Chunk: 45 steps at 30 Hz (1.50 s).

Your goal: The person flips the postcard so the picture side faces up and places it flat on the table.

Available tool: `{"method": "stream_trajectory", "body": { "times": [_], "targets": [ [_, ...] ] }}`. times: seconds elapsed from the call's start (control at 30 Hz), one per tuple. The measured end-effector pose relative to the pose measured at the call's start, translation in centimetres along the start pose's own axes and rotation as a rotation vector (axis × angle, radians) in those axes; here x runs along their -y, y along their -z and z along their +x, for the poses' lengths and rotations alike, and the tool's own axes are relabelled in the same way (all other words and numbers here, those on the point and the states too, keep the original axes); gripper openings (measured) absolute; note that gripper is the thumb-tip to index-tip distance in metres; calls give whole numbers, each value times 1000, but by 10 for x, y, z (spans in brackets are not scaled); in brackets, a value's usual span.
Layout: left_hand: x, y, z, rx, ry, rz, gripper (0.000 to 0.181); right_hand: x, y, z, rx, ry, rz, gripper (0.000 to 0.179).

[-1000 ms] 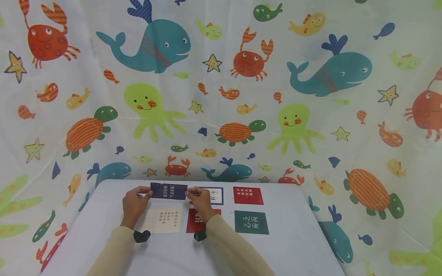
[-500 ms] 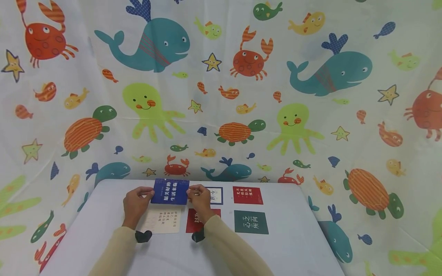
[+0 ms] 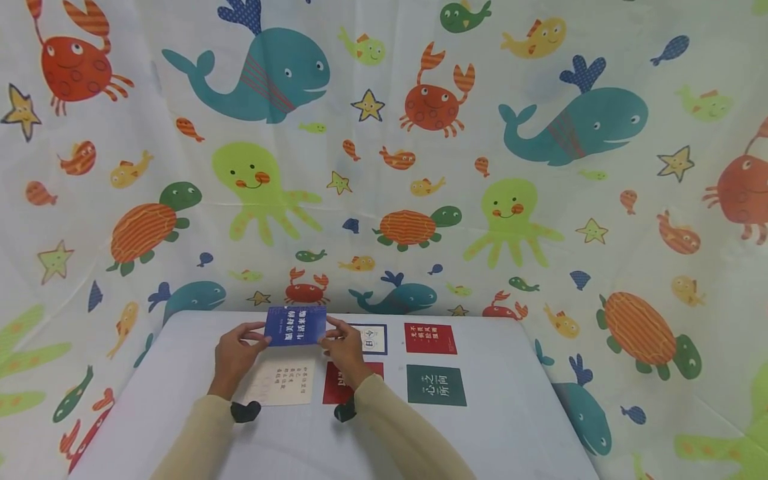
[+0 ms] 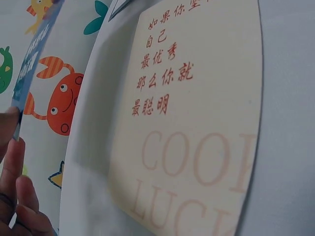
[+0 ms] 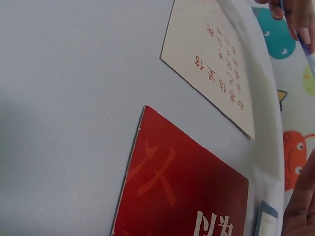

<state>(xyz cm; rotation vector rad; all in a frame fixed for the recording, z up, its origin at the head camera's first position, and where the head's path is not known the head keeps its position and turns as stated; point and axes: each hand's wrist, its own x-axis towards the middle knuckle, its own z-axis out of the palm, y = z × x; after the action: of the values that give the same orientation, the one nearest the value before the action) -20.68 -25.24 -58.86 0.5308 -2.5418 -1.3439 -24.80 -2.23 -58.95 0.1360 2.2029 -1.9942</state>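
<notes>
A blue card (image 3: 295,327) with white lettering is held up near the table's back edge, tilted toward the head camera. My left hand (image 3: 236,357) pinches its left edge between thumb and fingers. On the opposite edge, my right hand (image 3: 347,350) grips it the same way. In the left wrist view the blue card (image 4: 35,59) appears almost edge-on above the left fingers (image 4: 11,162). Flat on the table below lies a cream card (image 4: 197,98) with red characters. Beside it is a red card (image 5: 182,172), partly covered by my right hand in the head view.
A white card with a blue border (image 3: 377,340) lies behind the right hand. Further right are another red card (image 3: 431,339) and a green card (image 3: 437,385). All rest on a white-covered table (image 3: 510,413), with a sea-animal curtain (image 3: 384,187) behind it.
The blue card has gone from steeply foreshortened and dark to facing the camera, and sits slightly higher. Both hands keep their hold on its edges. The cards on the table have not moved.
</notes>
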Motion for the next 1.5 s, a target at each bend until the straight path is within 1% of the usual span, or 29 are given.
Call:
{"method": "stream_trajectory", "body": {
  "times": [0.1,0.2,0.3,0.47,0.63,0.83,1.1,1.27,1.37,1.5],
  "targets": [
    [2,1,2,29,-9,7,48,1,-1,0,5,-3,-19,60],
    [3,1,4,49,-22,14,51,2,-2,0,1,-18,-33,64],
    [4,3,5,76,-17,14,54,2,-3,0,0,-26,-45,66],
    [5,4,6,119,2,9,61,-1,-6,0,-6,-30,-55,67],
    [7,4,7,137,-5,11,64,-3,-9,1,-32,-40,-55,62],
    [9,4,9,127,-31,13,61,-5,-12,2,-62,-34,-32,57],
    [11,4,11,67,-46,-8,51,-6,-17,4,-109,-28,-10,48],
    [13,3,13,38,-76,-14,47,-7,-18,3,-126,-27,32,42],
    [14,2,14,31,-73,-14,46,-7,-19,3,-133,-28,49,39],
    [17,0,15,27,-60,-15,45,-8,-20,3,-150,-30,34,35]
  ]
}}
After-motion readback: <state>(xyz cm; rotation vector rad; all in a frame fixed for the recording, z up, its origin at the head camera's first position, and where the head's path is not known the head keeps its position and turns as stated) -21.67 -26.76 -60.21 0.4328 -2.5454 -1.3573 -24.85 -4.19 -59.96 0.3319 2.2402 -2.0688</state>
